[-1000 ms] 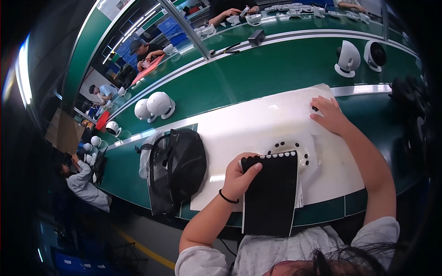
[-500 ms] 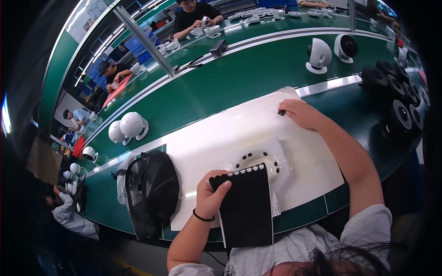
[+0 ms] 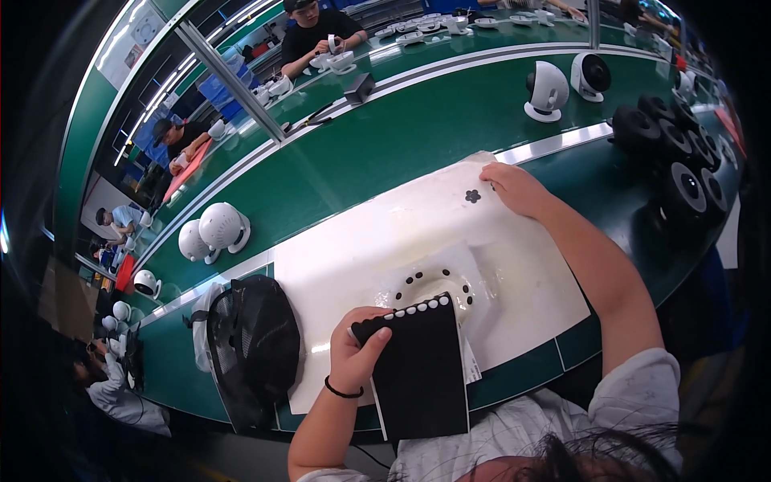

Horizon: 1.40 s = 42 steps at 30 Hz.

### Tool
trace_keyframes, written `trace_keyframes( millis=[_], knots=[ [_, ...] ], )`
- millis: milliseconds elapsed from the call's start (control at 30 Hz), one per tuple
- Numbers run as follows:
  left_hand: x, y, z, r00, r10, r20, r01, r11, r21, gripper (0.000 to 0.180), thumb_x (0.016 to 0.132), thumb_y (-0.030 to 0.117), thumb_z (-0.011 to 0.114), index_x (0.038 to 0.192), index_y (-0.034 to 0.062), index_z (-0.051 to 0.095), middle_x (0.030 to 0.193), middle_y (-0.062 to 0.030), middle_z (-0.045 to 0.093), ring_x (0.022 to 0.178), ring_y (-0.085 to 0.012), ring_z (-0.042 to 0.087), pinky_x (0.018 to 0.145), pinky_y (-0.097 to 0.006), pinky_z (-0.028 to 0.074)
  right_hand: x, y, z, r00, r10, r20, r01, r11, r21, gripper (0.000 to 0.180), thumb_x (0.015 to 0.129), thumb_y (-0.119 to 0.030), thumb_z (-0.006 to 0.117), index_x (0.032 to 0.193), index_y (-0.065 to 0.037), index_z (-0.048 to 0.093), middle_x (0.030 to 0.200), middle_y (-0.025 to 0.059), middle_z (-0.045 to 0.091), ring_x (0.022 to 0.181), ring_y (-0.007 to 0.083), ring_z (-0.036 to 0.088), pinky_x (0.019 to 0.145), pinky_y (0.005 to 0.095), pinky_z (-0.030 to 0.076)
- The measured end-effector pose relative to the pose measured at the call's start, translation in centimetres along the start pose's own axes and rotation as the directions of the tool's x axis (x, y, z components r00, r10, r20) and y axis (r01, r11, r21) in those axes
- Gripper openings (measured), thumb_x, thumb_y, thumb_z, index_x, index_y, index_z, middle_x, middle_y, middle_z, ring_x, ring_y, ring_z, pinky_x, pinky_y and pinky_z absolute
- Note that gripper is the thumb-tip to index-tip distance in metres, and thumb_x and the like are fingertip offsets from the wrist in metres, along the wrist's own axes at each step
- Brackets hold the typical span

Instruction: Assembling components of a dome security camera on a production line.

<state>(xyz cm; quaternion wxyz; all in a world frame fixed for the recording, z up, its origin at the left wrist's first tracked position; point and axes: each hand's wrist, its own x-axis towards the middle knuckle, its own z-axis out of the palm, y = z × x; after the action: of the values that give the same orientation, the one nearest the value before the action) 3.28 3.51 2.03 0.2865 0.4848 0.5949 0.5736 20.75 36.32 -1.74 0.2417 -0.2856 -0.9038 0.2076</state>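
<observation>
My left hand (image 3: 357, 345) grips a black sheet of adhesive foam pads (image 3: 422, 365) by its upper left corner. Along the sheet's top edge runs a row of round cutouts, some showing white backing. Beyond it lies a clear plastic piece (image 3: 482, 281) with small black oval pads (image 3: 446, 272) set in an arc; the sheet hides its near part. Far right on the white board (image 3: 345, 273), my right hand (image 3: 518, 190) rests with fingers curled together, a tiny dark spot showing under them. Just left of its fingertips sits a small flower-shaped cluster of black pads (image 3: 472, 196).
A black mesh-covered bundle (image 3: 255, 345) lies left of the board. White round housings (image 3: 225, 226) stand behind it, more (image 3: 549, 92) at far right. Several black round units (image 3: 683, 193) crowd the right side. A metal post (image 3: 229, 80) rises at back left; co-workers (image 3: 317, 36) sit beyond.
My right hand has come off the black pad cluster, which now lies uncovered on the board to its left. The whole view has shifted slightly; the left hand still holds the sheet.
</observation>
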Motion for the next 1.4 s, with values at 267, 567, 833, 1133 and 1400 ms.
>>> trace_keyframes(
  millis=[267, 567, 833, 1133, 1400],
  knots=[
    [-0.6, 0.4, -1.0, 0.971, 0.107, 0.214, -0.099, 0.994, -0.048, 0.023, 0.070, -0.005, 0.060, 0.093, -0.0015, 0.062, 0.092, -0.0139, 0.063, 0.085, -0.0220, 0.060, 0.074, -0.029, 0.045, 0.1, 0.9, 0.8, 0.996, -0.068, -0.061, 0.067, 0.998, -0.016, 0.019, 0.082, -0.007, 0.043, 0.097, -0.002, 0.055, 0.100, 0.0134, 0.056, 0.096, 0.0286, 0.053, 0.084, 0.0347, 0.042],
    [0.3, -0.1, -1.3, 0.833, 0.340, 0.437, -0.208, 0.923, -0.323, 0.037, 0.054, -0.009, 0.062, 0.090, -0.0022, 0.062, 0.087, -0.0188, 0.064, 0.077, -0.0275, 0.061, 0.070, -0.033, 0.045, 0.2, 1.3, 0.4, 0.999, -0.038, -0.018, 0.038, 0.999, -0.022, 0.020, 0.082, -0.006, 0.045, 0.098, -0.001, 0.055, 0.105, 0.0131, 0.056, 0.101, 0.0274, 0.051, 0.089, 0.0326, 0.039],
    [0.4, -0.5, -1.7, 0.793, 0.361, 0.491, -0.198, 0.915, -0.352, 0.033, 0.056, -0.002, 0.064, 0.089, -0.0021, 0.064, 0.087, -0.0176, 0.064, 0.078, -0.0281, 0.059, 0.071, -0.033, 0.044, 0.0, 0.8, 1.1, 0.997, -0.036, -0.072, 0.034, 0.999, -0.039, 0.023, 0.080, -0.007, 0.049, 0.103, -0.004, 0.055, 0.109, 0.0110, 0.054, 0.103, 0.0277, 0.048, 0.091, 0.0336, 0.037],
    [1.3, -1.7, -2.4, 0.670, 0.399, 0.626, -0.261, 0.916, -0.304, 0.026, 0.071, 0.017, 0.063, 0.091, 0.0008, 0.065, 0.093, -0.0112, 0.065, 0.080, -0.0239, 0.058, 0.074, -0.032, 0.043, -3.1, -10.4, 2.3, 0.914, -0.371, 0.164, 0.224, 0.799, 0.558, 0.024, 0.083, -0.012, 0.051, 0.106, -0.006, 0.056, 0.093, 0.0094, 0.062, 0.083, 0.0180, 0.060, 0.072, 0.0284, 0.047],
    [1.7, -2.9, -3.0, 0.658, 0.381, 0.649, -0.318, 0.922, -0.220, 0.027, 0.074, 0.023, 0.060, 0.091, 0.0026, 0.065, 0.094, -0.0092, 0.064, 0.081, -0.0237, 0.058, 0.075, -0.031, 0.043, -6.3, -15.3, 1.8, 0.641, -0.501, 0.581, 0.300, 0.861, 0.411, 0.030, 0.084, -0.023, 0.046, 0.106, -0.007, 0.057, 0.087, 0.0141, 0.062, 0.080, 0.0276, 0.060, 0.072, 0.0352, 0.047]
  ],
)
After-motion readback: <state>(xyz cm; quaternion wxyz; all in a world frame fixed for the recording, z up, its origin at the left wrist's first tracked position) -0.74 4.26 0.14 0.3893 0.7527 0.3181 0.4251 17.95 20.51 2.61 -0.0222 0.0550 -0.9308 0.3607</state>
